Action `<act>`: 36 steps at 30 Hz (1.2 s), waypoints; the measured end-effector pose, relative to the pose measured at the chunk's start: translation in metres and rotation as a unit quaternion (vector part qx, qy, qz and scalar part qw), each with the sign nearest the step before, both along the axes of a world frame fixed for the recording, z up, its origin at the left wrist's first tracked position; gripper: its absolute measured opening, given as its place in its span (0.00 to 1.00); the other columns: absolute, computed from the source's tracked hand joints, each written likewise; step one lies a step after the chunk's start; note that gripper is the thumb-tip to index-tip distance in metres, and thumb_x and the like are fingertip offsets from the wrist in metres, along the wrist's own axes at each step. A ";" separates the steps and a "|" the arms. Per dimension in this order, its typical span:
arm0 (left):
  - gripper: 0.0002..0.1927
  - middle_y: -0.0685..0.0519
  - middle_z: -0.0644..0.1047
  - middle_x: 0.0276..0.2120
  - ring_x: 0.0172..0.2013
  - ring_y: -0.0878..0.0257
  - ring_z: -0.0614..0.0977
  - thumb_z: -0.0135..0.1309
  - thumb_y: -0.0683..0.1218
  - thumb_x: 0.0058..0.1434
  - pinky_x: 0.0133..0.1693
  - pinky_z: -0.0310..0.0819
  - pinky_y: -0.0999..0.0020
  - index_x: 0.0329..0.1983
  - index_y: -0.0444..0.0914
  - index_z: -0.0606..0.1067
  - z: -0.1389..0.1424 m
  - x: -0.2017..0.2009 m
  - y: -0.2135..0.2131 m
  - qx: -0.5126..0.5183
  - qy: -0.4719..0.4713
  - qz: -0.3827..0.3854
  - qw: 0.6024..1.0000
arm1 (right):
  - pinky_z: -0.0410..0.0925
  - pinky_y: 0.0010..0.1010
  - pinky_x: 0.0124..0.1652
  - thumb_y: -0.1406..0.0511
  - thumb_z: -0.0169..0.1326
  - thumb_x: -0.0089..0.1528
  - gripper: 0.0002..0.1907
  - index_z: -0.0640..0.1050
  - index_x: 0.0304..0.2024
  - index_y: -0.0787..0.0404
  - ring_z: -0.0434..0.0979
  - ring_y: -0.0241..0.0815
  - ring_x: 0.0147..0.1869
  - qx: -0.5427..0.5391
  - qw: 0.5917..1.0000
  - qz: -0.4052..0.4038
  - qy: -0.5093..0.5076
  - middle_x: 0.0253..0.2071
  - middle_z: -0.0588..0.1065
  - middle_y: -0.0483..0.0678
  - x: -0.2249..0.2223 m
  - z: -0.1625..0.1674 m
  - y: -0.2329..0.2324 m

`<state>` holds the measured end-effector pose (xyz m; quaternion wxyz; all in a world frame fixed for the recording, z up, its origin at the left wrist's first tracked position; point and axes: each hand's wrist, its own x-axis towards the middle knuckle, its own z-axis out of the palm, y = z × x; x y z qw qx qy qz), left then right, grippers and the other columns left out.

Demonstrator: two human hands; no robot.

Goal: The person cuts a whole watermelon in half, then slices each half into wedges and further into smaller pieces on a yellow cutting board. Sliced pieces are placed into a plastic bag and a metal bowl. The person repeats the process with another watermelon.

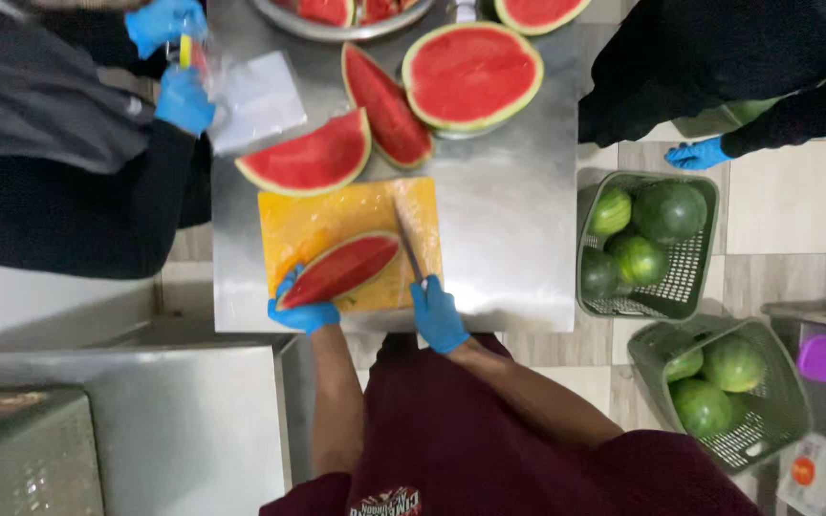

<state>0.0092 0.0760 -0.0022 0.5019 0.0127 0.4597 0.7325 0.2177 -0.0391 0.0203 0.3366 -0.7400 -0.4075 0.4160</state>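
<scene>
So in the head view, a watermelon wedge [344, 268] is laid flat on a yellow cutting board [308, 225], red flesh up, with a thin green rind edge running along its curved side. It's steadied at its lower end by the left hand [301, 311], which is gloved in blue and curled onto the rind. The right hand [439, 315], also in a blue glove, is wrapped tight around the handle of a knife [409, 239], and the blade is laid across the board just beside the tip of the wedge; whether steel is actually touching flesh can't really be made out, it's a bit blurred there. The board is set on a steel table [509, 239]. Further up the table, two more cut wedges [313, 158] and one round half [472, 75] are seen, plus part of another half [537, 11] at the top edge and a metal bowl [336, 33] with more red pieces. Two green baskets [695, 277] are parked on the floor to the right: four whole melons are counted in the upper one, three in the lower. Two other people's blue-gloved hands [179, 96] are seen at the upper left, and one more [697, 154] at the right.
</scene>
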 end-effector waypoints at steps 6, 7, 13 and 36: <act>0.17 0.40 0.80 0.41 0.49 0.41 0.80 0.43 0.52 0.59 0.58 0.70 0.43 0.33 0.36 0.77 0.002 0.010 0.006 0.053 -0.075 0.056 0.994 | 0.68 0.57 0.30 0.64 0.49 0.71 0.12 0.67 0.50 0.66 0.76 0.73 0.34 0.051 0.984 0.066 -0.160 0.32 0.76 0.68 -0.001 0.016 -0.019; 0.20 0.41 0.80 0.40 0.49 0.40 0.79 0.41 0.55 0.61 0.58 0.68 0.44 0.29 0.37 0.76 0.006 0.011 0.009 0.079 -0.107 0.061 0.989 | 0.68 0.57 0.30 0.64 0.49 0.71 0.12 0.67 0.50 0.66 0.77 0.72 0.34 0.011 0.981 0.085 -0.173 0.31 0.76 0.67 -0.004 0.019 -0.018; 0.23 0.42 0.79 0.38 0.49 0.40 0.78 0.37 0.56 0.65 0.58 0.67 0.42 0.29 0.37 0.76 0.006 0.012 0.014 0.113 -0.106 0.037 0.987 | 0.67 0.61 0.32 0.65 0.49 0.70 0.11 0.66 0.50 0.66 0.76 0.74 0.35 0.011 0.977 0.072 -0.198 0.31 0.76 0.69 -0.035 0.033 -0.014; 0.18 0.43 0.77 0.38 0.48 0.40 0.78 0.40 0.53 0.62 0.56 0.71 0.41 0.31 0.36 0.75 -0.005 0.014 0.017 0.025 -0.097 0.047 0.994 | 0.68 0.61 0.35 0.63 0.49 0.69 0.12 0.68 0.48 0.66 0.77 0.73 0.36 -0.042 0.975 0.060 -0.211 0.33 0.76 0.70 -0.042 0.020 0.000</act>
